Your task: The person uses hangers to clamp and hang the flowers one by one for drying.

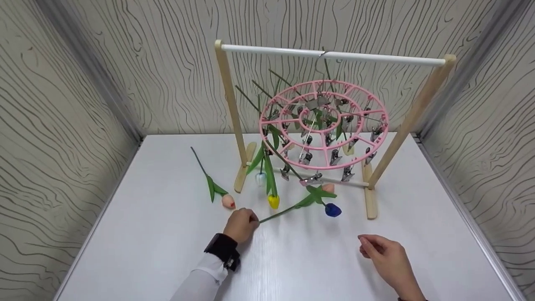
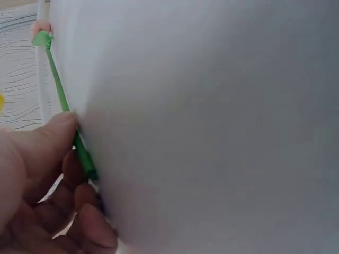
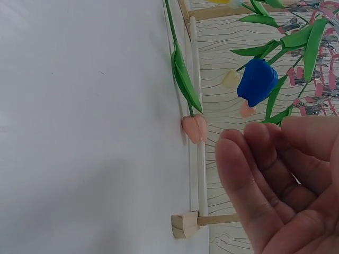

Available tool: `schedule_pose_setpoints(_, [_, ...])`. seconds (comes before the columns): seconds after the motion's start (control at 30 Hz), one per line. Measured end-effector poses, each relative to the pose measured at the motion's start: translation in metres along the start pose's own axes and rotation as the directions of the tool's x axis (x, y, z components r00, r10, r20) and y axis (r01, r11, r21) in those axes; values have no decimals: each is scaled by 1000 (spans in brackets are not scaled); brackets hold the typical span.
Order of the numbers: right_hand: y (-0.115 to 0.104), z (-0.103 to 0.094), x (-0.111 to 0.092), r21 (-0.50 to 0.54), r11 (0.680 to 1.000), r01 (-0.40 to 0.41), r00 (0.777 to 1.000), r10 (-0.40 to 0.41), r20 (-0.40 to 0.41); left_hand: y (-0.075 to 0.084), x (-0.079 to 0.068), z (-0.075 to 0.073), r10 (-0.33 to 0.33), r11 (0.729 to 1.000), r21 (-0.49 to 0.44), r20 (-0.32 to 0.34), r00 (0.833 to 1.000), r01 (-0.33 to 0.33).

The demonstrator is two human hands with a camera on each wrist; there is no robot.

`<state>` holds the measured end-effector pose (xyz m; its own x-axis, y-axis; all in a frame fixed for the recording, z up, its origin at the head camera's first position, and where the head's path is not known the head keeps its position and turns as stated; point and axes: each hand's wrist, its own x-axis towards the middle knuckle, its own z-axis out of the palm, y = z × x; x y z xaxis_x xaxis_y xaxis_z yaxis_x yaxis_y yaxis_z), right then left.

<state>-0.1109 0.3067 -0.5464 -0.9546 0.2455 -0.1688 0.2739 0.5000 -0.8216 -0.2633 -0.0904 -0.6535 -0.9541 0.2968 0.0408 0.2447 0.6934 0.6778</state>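
My left hand pinches the bottom end of a green stem between thumb and fingers, low over the white table. That stem belongs to a pink tulip, whose head is partly hidden in the head view behind the leaves. Above it a blue tulip hangs head down from a clip at the front of a round pink clip hanger. My right hand is held over the table at the right, fingers loosely bent, with nothing in them. Another peach-pink tulip lies just beyond my left hand.
A wooden stand with a white bar carries the hanger. Yellow and pale blue tulips hang head down at its left side. Several metal clips dangle around the rings. The stand's right foot lies beyond my right hand.
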Motion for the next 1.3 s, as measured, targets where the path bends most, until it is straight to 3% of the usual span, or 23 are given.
schedule_pose_setpoints(0.27, [0,0,-2,12,1000,-23,1000,23,1,-20,-16,-17,-19,1000,20,-21,1000,19])
schedule_pose_setpoints(0.47, [-8,13,-13,14,999,-32,999,32,-10,-40,-24,-40,9,1000,-28,48,999,-7])
schedule_pose_setpoints(0.57, [-15,21,-22,5,1000,-27,999,27,-20,-16,-37,-60,70,996,-59,50,996,-67])
schedule_pose_setpoints(0.63, [-21,27,-28,3,1000,4,999,-4,-49,17,-50,-79,105,993,-65,34,994,-103])
schedule_pose_setpoints(0.7, [-27,32,-37,-9,996,93,990,-93,-107,54,-63,-100,137,989,-65,23,990,-135])
schedule_pose_setpoints(0.77, [-32,39,-45,-31,970,243,951,-244,-191,79,-71,-114,172,984,-40,6,985,-172])
schedule_pose_setpoints(0.8, [-34,43,-48,-52,940,338,911,-340,-231,86,-73,-118,202,979,-18,-6,979,-202])
schedule_pose_setpoints(0.87, [-37,46,-52,-127,855,502,808,-517,-283,98,-76,-120,250,968,19,-27,968,-249])
schedule_pose_setpoints(0.93, [-40,50,-53,-213,773,598,717,-635,-288,107,-78,-121,289,957,48,-42,957,-287])
schedule_pose_setpoints(0.97, [-42,52,-54,-250,746,618,694,-666,-272,110,-78,-121,308,951,57,-49,950,-305])
schedule_pose_setpoints(1.0, [-43,53,-54,-298,727,619,685,-685,-247,113,-79,-121,320,947,59,-52,946,-317])
schedule_pose_setpoints(1.03, [-45,54,-55,-340,718,607,692,-688,-218,116,-80,-120,337,941,63,-60,939,-334])
schedule_pose_setpoints(1.1, [-48,56,-57,-406,717,567,731,-665,-152,122,-82,-119,368,929,74,-75,927,-362])
schedule_pose_setpoints(1.2, [-52,57,-58,-458,734,501,807,-588,-59,128,-84,-118,413,909,95,-100,905,-405])
schedule_pose_setpoints(1.3, [-53,58,-59,-456,758,467,854,-520,12,133,-86,-118,447,893,117,-110,888,-435])
